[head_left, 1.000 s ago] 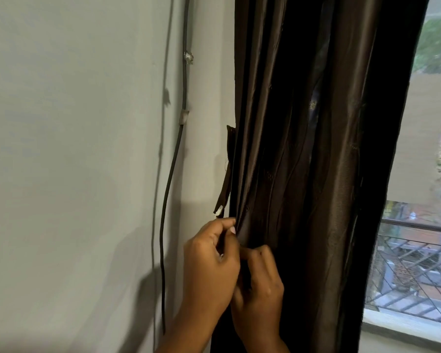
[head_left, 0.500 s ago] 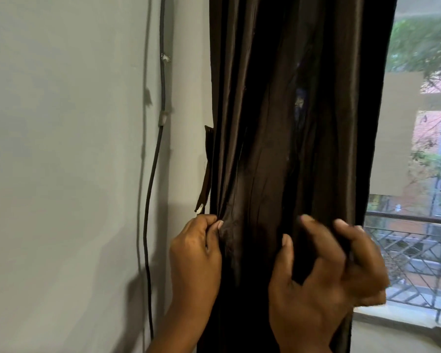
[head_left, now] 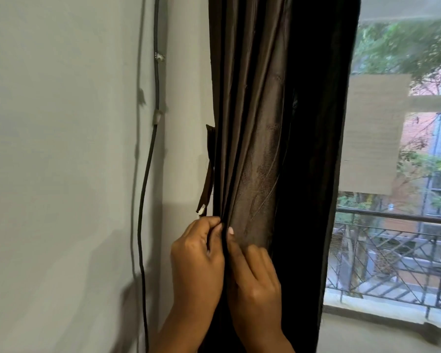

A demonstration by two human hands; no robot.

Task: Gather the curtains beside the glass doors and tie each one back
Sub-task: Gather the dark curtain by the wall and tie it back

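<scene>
A dark brown, shiny curtain (head_left: 260,138) hangs bunched in narrow folds between the wall and the glass door (head_left: 397,174). My left hand (head_left: 197,263) pinches the curtain's left edge just below a short brown tie-back strap (head_left: 207,174) that dangles from the wall with a white tip. My right hand (head_left: 255,281) lies directly beside the left, its fingers pressing a fold of the same curtain. Both forearms come up from the bottom of the view. The curtain's lower part is hidden behind my hands.
A black cable (head_left: 148,159) runs down the pale wall (head_left: 61,174) left of the curtain, held by small clips. Through the glass I see a balcony railing (head_left: 392,263), trees and buildings. A paper sheet (head_left: 374,133) is stuck on the glass.
My right hand has left the curtain's right edge and come back left beside the left hand, bringing folds with it. The left hand stays pinched at the curtain's left edge.
</scene>
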